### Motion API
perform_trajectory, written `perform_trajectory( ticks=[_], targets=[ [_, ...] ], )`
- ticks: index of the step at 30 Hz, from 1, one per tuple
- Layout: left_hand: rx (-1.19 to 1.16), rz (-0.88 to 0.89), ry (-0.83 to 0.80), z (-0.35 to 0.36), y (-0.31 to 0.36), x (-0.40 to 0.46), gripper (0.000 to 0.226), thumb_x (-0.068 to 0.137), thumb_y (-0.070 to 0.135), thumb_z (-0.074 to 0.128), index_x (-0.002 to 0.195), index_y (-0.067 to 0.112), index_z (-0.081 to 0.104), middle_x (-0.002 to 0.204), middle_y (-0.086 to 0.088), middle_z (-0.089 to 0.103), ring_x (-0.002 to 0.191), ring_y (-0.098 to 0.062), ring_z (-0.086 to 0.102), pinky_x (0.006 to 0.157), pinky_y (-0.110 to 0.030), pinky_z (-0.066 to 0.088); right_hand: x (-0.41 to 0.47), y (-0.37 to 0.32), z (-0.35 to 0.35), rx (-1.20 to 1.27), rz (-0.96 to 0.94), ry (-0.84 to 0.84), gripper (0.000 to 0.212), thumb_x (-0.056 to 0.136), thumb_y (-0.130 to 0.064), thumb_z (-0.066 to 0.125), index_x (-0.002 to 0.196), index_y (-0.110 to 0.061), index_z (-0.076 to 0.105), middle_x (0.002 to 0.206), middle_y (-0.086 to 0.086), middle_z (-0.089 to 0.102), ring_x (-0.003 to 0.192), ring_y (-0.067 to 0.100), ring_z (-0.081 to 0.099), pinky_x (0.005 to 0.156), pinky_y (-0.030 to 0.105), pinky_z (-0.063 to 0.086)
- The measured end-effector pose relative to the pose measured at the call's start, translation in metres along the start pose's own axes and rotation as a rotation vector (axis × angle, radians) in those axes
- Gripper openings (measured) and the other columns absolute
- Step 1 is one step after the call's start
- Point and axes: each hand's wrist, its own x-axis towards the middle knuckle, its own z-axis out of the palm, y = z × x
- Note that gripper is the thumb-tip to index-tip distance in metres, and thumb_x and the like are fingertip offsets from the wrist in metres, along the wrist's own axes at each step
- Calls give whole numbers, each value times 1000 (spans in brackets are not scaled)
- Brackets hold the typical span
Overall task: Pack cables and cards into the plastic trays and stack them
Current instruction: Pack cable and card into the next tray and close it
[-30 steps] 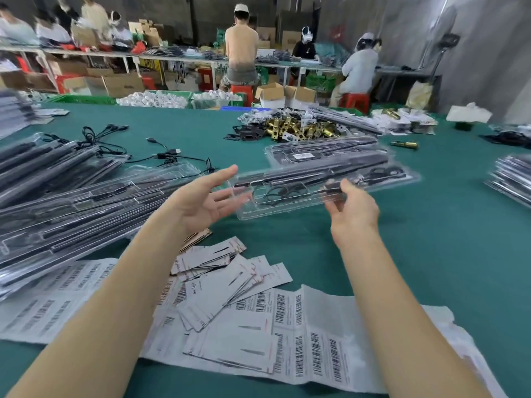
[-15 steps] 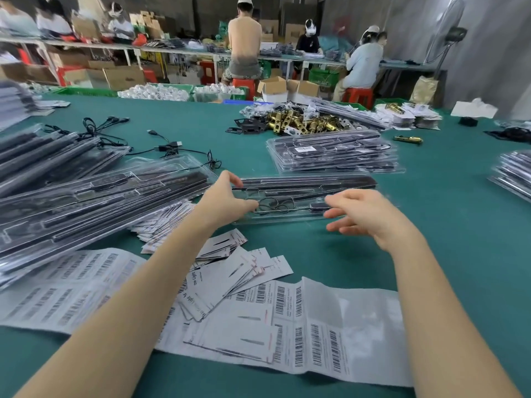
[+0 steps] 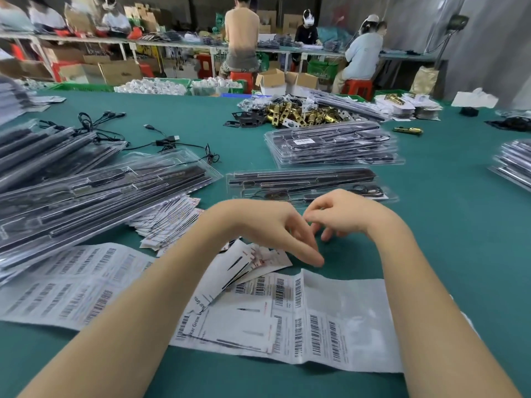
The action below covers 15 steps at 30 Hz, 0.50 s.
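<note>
Both hands hover empty, fingers loosely curled: left hand (image 3: 270, 228), right hand (image 3: 344, 216), just before the filled plastic tray (image 3: 310, 183). It looks light, thin and flexible; best gripped at both short ends.

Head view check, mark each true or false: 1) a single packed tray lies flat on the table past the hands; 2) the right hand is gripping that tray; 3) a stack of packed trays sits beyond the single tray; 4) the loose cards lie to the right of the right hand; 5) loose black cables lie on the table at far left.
1) True. The single tray lies flat on the green table.
2) False. The right hand is off the tray, with curled fingers and nothing visible in it.
3) True. The stack of trays sits just behind it.
4) False. The cards lie beside and under the left hand.
5) True. The cables lie there.
</note>
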Motion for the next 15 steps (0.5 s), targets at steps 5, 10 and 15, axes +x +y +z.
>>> perform_trajectory(
  ticks=[5,10,15],
  targets=[
    [19,-12,-74,18,3,17,19,78,53,78,84,36,75,62,24,56,58,2,48,60,-21,36,3,7,0,61,3,9,16,99,-32,58,101,-23,70,82,-9,77,59,6,68,57,23,43],
    [-302,49,168,15,-14,18,16,91,32,72,92,20,62,73,12,63,63,-14,48,63,-29,40,4,3,-2,148,-181,235,11,94,-27,66,89,-28,76,74,-14,74,62,-4,63,59,18,48],
    [-369,3,470,21,-33,24,12,97,35,62,101,25,56,77,-10,67,61,-17,46,60,-33,39,2,-2,-6,255,-272,332,4,88,-30,75,88,-27,73,77,-8,74,62,2,65,55,20,49]
  ],
)
